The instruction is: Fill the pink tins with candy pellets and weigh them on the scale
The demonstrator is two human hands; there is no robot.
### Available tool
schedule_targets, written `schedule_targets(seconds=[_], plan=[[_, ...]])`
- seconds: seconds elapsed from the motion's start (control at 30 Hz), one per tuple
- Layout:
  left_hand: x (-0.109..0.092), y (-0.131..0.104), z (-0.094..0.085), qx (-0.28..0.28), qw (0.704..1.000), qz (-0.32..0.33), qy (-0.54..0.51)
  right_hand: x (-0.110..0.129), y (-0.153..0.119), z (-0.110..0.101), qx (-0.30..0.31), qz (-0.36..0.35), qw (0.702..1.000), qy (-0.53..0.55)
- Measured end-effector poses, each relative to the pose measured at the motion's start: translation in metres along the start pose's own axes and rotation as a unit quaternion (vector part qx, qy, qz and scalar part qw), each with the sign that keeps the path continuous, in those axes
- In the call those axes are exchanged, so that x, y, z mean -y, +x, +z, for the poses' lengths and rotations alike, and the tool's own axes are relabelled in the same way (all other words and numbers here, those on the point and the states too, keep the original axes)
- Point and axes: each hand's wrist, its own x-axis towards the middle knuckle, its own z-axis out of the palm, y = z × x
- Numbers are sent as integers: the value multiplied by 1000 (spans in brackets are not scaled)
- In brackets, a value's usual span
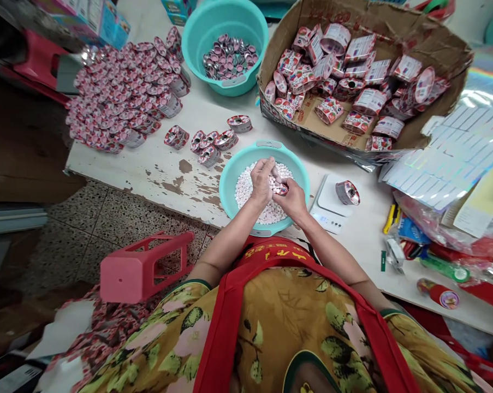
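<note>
Over a turquoise basin (pixel 225 188) of small pale pink candies (pixel 246 191), both my hands work close together. My right hand (pixel 293 199) grips a small printed tin (pixel 280 189) low over the candies. Beside it, my left hand (pixel 262 183) is cupped with its fingers curled at the tin's mouth, and a few candies seem to lie in it. Most of the tin is covered by my fingers. To the right of the basin, a printed tin with an open hole (pixel 348 192) stands at the edge of a white digital scale (pixel 332 196). Several similar tins (pixel 209 140) stand behind the basin.
A large pile of tins (pixel 123 93) covers the table's far left. Behind stand a second turquoise basin (pixel 192 38) with small metal lids and a cardboard box (pixel 446 60) of tins. At right lie plastic sheets (pixel 446 131) and a yellow cutter (pixel 391 218). A pink stool (pixel 123 278) lies on the floor.
</note>
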Motion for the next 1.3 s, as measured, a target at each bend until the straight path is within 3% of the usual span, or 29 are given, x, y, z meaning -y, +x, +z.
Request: schedule_targets(seconds=[0.13, 0.27, 0.4, 0.53, 0.7, 0.8, 0.87, 1.07, 1.17, 1.3], plan=[[0, 4, 5, -16, 1000, 15, 11, -1, 3, -3, 1, 1, 1000, 24], [-2, 6, 7, 36, 999, -8, 25, -4, 3, -5, -4, 16, 998, 58], [-4, 3, 7, 21, 1000, 8, 14, -9, 2, -3, -12, -6, 993, 114], [-5, -1, 11, 96, 994, -27, 34, -12, 3, 0, -24, 7, 992, 125], [-30, -3, 14, 58, 995, -67, -48, -19, 0, -8, -16, -41, 974, 222], [-49, -3, 3, 50, 991, -98, -80, -26, -5, -16, 12, -46, 957, 288], [-50, 1, -12, 28, 990, -114, -83, -31, -7, -17, 19, -37, 948, 314], [-13, 20, -53, -61, 955, -286, -43, -42, 0, -3, 37, -38, 950, 309], [-11, 9, -50, -70, 970, -224, -57, -46, 3, 1, 22, -51, 955, 291], [-13, -13, -21, -89, 993, -72, -39, -43, 3, 7, 20, -63, 972, 224]])
